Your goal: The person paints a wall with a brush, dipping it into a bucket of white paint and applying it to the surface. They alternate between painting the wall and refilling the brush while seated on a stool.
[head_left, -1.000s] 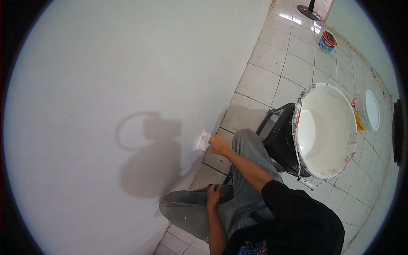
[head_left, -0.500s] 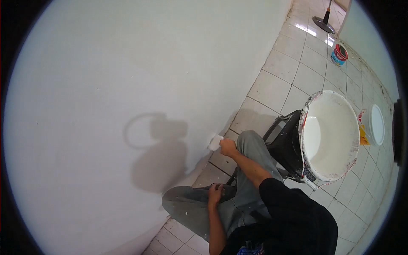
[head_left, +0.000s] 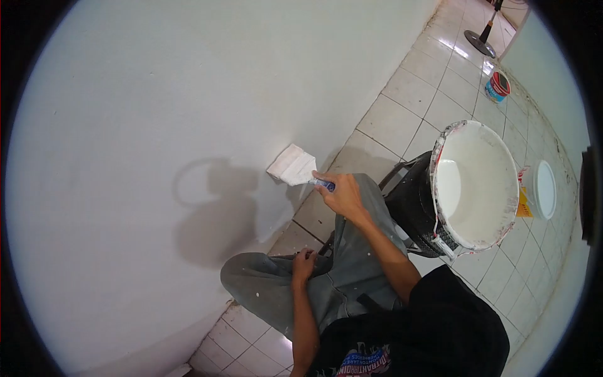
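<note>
My right hand (head_left: 342,195) grips the blue handle of a wide paint brush (head_left: 294,166), whose white-coated head lies against the pale wall (head_left: 157,107) low down. My left hand (head_left: 304,266) rests by my bent knee on the grey trousers, its fingers curled; whether they hold anything is hidden. To the right of my knee stands a large bucket (head_left: 495,188) with white paint inside and smears round its rim.
Beyond the large bucket is a smaller white tub (head_left: 543,190). A red and blue paint can (head_left: 497,87) stands farther off on the tiled floor (head_left: 405,94). Near the doorway is the round base of a stand (head_left: 480,44). A black stool (head_left: 411,201) is beside the bucket.
My right hand has moved up and away from the wall's foot with the brush, whose wide head now shows fully. The whole view has shifted slightly.
</note>
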Available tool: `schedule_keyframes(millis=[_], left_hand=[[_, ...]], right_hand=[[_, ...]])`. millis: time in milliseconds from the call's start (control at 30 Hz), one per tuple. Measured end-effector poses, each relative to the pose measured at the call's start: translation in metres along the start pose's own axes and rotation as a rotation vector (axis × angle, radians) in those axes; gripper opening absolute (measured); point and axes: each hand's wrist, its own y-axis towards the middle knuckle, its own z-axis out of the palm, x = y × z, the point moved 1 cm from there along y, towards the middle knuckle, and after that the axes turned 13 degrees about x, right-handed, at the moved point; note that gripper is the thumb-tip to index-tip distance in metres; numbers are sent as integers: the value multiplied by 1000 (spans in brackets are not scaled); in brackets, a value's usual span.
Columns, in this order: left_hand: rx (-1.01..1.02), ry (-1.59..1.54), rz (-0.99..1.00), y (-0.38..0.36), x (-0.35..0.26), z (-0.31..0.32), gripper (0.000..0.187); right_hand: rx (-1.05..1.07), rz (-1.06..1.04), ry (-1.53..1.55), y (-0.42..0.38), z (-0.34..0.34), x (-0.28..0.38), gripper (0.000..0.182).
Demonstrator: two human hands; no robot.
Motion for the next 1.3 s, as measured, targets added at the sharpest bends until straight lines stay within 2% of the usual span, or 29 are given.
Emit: schedule_keyframes(millis=[67,233,333,433,533,567,633,733,833,967,1067,1167,1300], left_hand=[[1,4,-5,0,-2,-5,22],[27,29,-73,-7,-25,-5,22],[15,4,-37,-5,-16,-3,24],[46,10,-118,1,-12,1,25],[30,156,-3,14,-4,1,24],[31,91,-39,12,-13,0,24],[33,-38,-107,9,-32,1,23],[82,210,-89,12,-28,0,23],[75,123,-83,9,-46,-3,24],[52,4,-145,12,-33,-3,24],[57,-24,-173,13,-35,-6,23],[65,-14,-218,10,-40,-7,23],[62,-32,-203,11,-25,-6,23]], right_hand=[[-70,-131,26,-3,0,4,35],[8,-18,-1,24,34,-26,37],[34,37,-8,35,47,-39,38],[89,74,-52,40,60,-56,40],[56,70,-188,53,94,-103,37],[29,65,-247,56,101,-110,35],[133,141,-265,69,110,-123,33],[178,245,-298,85,131,-140,34],[268,327,-310,101,155,-165,32],[345,395,-397,112,170,-176,28],[362,391,-447,118,175,-179,26],[402,473,-414,127,182,-187,26],[354,439,-392,123,182,-198,24]])
